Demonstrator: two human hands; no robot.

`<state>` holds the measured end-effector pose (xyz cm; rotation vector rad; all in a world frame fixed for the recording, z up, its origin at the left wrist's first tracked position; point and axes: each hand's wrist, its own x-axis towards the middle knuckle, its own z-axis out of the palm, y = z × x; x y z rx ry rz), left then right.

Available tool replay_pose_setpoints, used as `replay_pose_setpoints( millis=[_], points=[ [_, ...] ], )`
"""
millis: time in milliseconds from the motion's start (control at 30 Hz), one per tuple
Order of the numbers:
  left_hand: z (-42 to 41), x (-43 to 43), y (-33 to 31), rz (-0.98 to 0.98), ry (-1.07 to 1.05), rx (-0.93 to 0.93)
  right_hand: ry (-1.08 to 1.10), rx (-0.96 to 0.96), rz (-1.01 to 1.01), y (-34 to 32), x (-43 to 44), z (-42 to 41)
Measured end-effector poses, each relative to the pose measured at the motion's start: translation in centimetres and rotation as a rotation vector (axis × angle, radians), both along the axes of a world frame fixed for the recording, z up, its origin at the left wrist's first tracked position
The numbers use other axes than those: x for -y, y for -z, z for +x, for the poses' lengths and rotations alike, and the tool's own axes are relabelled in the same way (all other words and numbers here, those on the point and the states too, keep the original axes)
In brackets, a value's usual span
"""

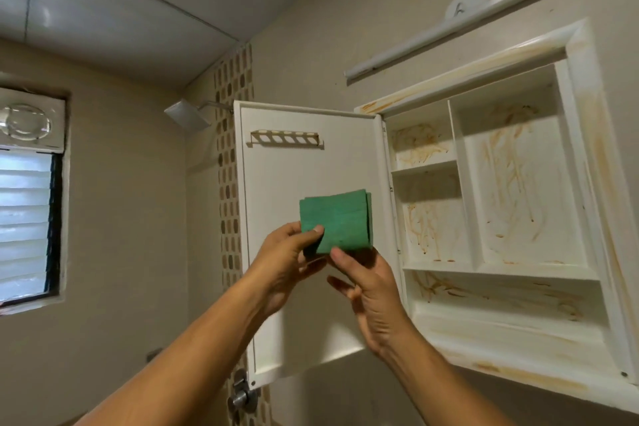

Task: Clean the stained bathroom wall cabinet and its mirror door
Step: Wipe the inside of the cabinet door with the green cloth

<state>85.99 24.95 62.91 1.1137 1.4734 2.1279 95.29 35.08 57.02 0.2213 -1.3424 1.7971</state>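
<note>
Because the green cloth (335, 220) is folded into a flat pad of several layers, I judge it light, soft and limp. It should not slip or break, though it may unfold if held by one corner only. It is held up in the air in front of the inner face of the open door (311, 166).

The left hand (287, 263) pinches its seven o'clock corner, thumb on the front and fingers hidden behind. The right hand (370, 294) has its thumb laid on the six o'clock edge. One finger juts free below, and I cannot tell how the rest lie. For scrubbing, a flat palm over the middle looks the better hold.

At eleven o'clock from the cloth a small slotted rack (285, 139) sits on the door, whose white panel looks fairly clean. The mirror side faces away.

At three o'clock the cabinet (584, 86) stands open, its back walls, shelves and frame streaked with orange-brown stains, likely needing firm rubbing.

At one o'clock a tube light (484, 14) runs above it. A shower head (186, 117) hangs at ten o'clock, beside a mosaic tile strip (230, 97). A louvred window (24, 228) is at nine o'clock and a metal valve (242, 398) near seven.
</note>
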Motion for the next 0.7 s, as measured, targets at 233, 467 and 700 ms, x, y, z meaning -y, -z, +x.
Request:
replay_pose_setpoints(
  millis=[233,467,700],
  points=[
    [-1.1,1.6,-3.0,-0.136,-0.574,-0.702,0.391,-0.062,-0.115,-7.6,-3.5,-0.8],
    [-3.4,6.3,-11.9,0.062,-1.055,-1.328,0.845,-0.131,0.107,-14.7,-8.9,-1.3],
    [-7.6,7.1,-16.8,-0.104,-0.946,-1.264,1.237,0.197,0.854,-13.1,-8.6,-7.4]
  ],
)
